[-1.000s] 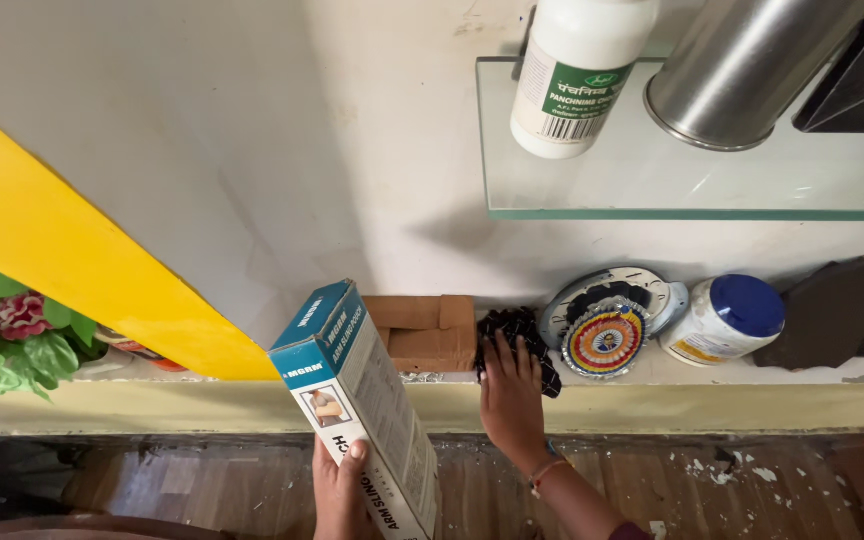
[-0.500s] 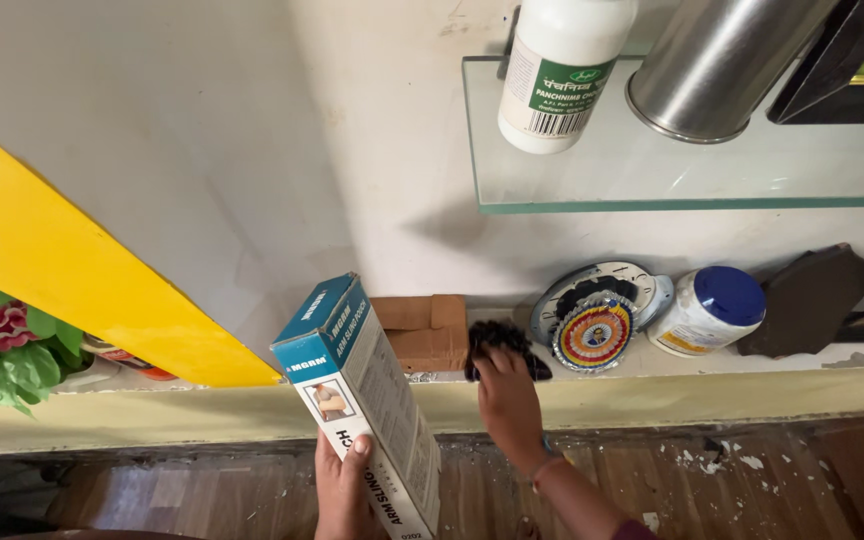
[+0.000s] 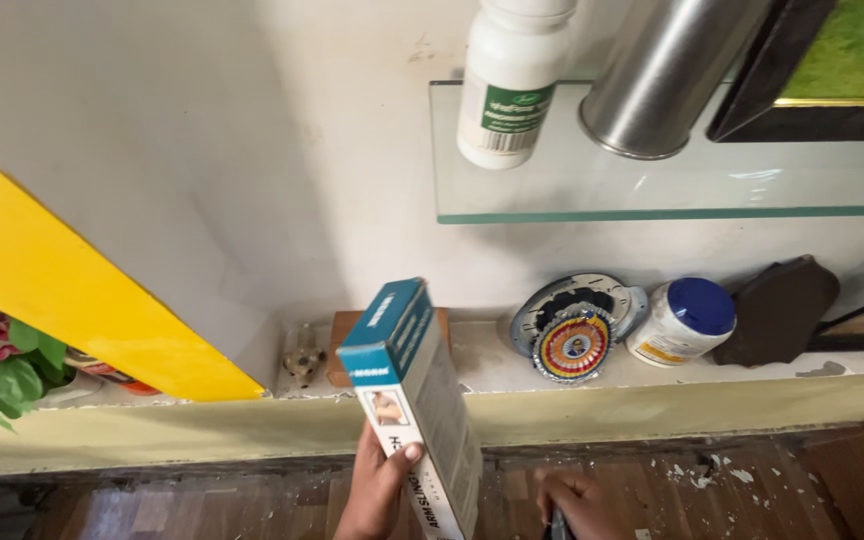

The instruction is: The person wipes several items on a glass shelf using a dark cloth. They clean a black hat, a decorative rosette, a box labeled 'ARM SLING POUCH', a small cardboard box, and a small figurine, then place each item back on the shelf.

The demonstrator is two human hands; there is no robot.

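The left hand (image 3: 377, 490) is closed around a tall blue-and-white box (image 3: 414, 390), holding it upright and tilted in front of the ledge (image 3: 652, 400), thumb pressed on its front face. The right hand (image 3: 577, 503) sits low by the frame's bottom edge, curled around something dark; what it is cannot be told. Behind the box, a brown block (image 3: 337, 345) lies on the ledge.

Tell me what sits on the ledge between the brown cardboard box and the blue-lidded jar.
Head view: between the brown cardboard box and the blue-lidded jar, a round colourful pin wheel leans against a round pale plate.
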